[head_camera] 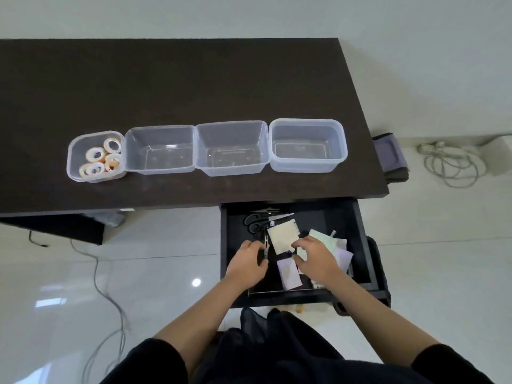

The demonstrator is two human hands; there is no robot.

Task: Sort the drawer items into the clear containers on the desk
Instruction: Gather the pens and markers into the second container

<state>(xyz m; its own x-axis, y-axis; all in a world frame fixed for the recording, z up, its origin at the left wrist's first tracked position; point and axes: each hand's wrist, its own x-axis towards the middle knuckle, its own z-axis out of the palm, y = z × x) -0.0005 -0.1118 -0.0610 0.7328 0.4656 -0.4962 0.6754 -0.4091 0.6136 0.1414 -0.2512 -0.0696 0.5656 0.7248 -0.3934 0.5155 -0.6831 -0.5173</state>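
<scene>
1. Head view: we look down on a dark desk (166, 79) with four clear containers in a row across its near half.
2. The smallest container (72, 164), at the 9 o'clock end of the row, holds several tape rolls (99, 159). The second container (160, 149) touches it. The third container (232, 147) touches the second, and the fourth container (308, 145) sits at the 3 o'clock end, just beside the third.
3. At 6 o'clock of the desk edge an open drawer (357, 234) shows its contents. Black-handled scissors (256, 221) lie at its 11 o'clock corner, and loose paper slips (289, 271) lie scattered through the middle and toward 3 o'clock.
4. Our left hand (246, 263) is inside the drawer. Its fingers (256, 246) are curled round a small metal clip-like tool (266, 246); what the tool is we cannot tell.
5. Our right hand (315, 259) is at 3 o'clock of the left. Its fingers (300, 245) pinch the near corner of a pale yellowish card (284, 235), which stands tilted up from the drawer floor.
6. Cables (450, 167) lie coiled on the white floor (138, 273) at 3 o'clock of the desk. Another cable (95, 273) trails over the floor at 8 o'clock.
</scene>
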